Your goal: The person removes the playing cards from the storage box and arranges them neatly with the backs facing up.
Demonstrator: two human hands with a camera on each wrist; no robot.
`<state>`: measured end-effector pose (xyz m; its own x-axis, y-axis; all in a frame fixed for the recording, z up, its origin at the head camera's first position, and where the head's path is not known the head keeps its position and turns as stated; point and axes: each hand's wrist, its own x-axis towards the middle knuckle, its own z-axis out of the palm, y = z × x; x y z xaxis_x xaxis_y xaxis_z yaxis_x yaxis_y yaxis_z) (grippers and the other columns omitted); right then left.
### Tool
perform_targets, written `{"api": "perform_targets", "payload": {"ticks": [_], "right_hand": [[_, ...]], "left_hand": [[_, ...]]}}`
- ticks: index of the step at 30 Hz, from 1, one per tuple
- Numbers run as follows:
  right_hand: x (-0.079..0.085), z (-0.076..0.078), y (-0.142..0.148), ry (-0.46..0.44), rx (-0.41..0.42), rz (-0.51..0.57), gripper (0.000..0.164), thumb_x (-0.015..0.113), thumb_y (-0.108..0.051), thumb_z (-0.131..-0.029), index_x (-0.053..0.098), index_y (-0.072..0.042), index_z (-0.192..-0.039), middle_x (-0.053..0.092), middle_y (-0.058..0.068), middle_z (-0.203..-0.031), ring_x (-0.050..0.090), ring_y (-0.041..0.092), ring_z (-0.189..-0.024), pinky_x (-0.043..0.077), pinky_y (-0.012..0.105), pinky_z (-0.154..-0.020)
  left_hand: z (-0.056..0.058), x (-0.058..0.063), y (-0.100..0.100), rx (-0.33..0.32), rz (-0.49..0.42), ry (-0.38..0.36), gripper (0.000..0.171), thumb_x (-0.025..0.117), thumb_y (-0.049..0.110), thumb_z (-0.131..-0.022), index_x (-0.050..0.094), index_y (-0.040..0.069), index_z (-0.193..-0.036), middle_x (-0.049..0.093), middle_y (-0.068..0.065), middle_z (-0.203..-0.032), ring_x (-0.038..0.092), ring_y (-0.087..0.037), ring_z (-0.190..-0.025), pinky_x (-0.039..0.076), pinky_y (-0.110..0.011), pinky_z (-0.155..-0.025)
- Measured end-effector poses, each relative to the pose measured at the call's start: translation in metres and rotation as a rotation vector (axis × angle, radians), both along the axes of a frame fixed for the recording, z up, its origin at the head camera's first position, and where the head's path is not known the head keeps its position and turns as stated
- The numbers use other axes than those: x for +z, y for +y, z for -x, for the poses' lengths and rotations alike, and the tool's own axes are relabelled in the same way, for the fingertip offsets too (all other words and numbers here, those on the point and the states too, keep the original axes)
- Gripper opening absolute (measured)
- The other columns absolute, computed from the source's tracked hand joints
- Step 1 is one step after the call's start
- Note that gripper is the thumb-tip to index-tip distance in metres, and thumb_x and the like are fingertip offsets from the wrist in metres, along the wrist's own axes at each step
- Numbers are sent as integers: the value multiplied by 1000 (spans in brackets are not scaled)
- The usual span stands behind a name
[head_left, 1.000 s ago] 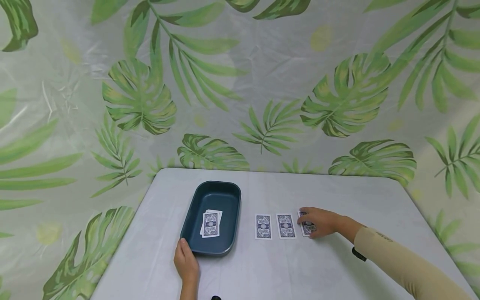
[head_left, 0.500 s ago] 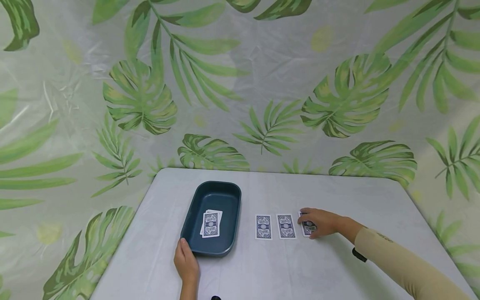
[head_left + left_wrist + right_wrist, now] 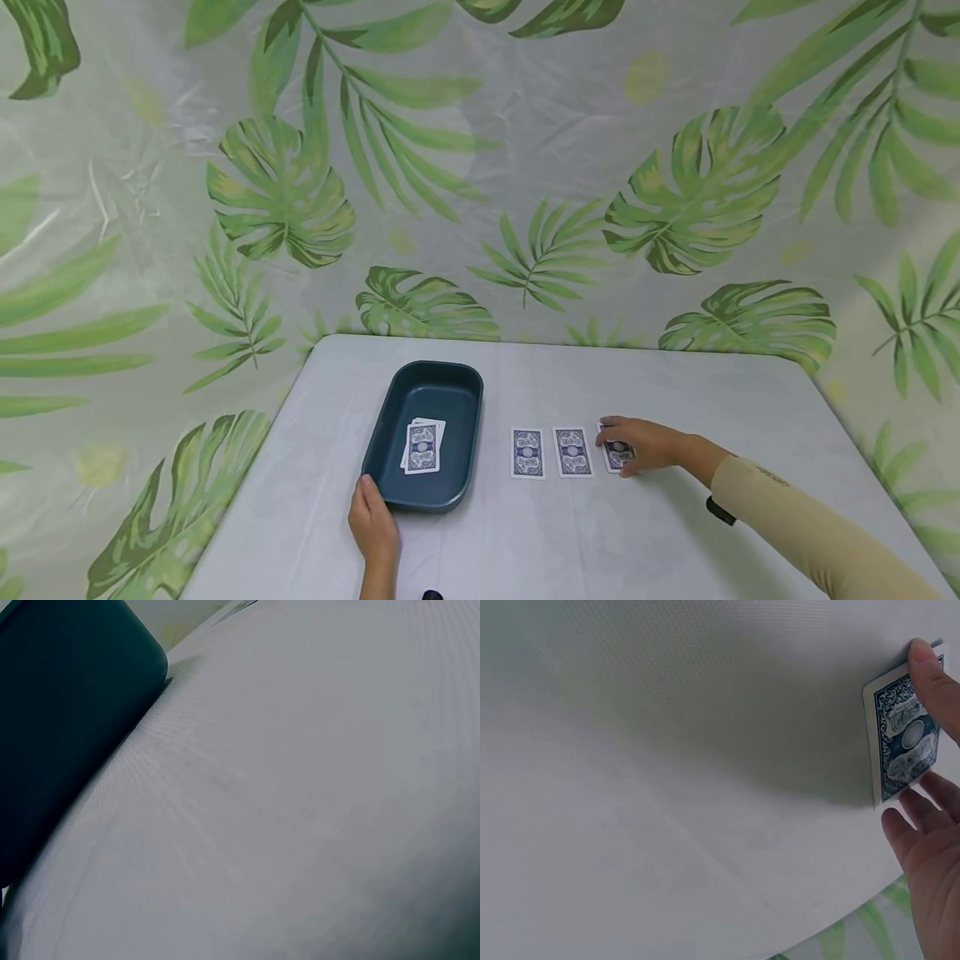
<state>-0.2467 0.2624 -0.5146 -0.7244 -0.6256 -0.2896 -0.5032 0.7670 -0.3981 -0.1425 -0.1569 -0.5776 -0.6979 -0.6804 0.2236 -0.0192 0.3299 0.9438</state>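
Note:
In the head view a dark teal tray (image 3: 444,403) lies on the left of the table, with a few face-down playing cards (image 3: 422,450) stacked inside. My left hand (image 3: 373,523) grips its near-left corner, thumb at the rim; the left wrist view gives only the tray's outer wall (image 3: 67,712). To the right, two blue-backed cards (image 3: 528,455) lie side by side. Beyond them my right hand (image 3: 651,445) holds a third playing card (image 3: 617,456) by its edges. The right wrist view has the thumb (image 3: 928,671) at one edge of that card and fingertips at the opposite edge.
A white cloth covers the table (image 3: 517,542). Behind it hangs a leaf-patterned curtain (image 3: 540,150). A small black object (image 3: 432,595) shows at the bottom edge of the head view.

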Motion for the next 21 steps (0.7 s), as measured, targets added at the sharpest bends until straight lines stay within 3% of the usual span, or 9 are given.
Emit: {"api": "perform_targets", "payload": {"ticks": [11,21], "right_hand": [[-7,3,4,9,9,1,52,80,-22,-70,59,-19,-117,39,17,-138,38,37,-124,32,49,-98],[-8,4,4,13,-4,11,52,81,-20,-68,60,-17,-115,39,19,-137,37,38,-124,31,50,-98]], "left_hand": [[1,0,0,11,15,20,41,37,22,-99,57,-13,-107,57,-31,-110,49,-45,-107,35,-52,-90],[0,0,0,7,8,1,42,36,23,-100,55,-13,-111,56,-30,-113,48,-44,-110,34,-52,-93]]}}
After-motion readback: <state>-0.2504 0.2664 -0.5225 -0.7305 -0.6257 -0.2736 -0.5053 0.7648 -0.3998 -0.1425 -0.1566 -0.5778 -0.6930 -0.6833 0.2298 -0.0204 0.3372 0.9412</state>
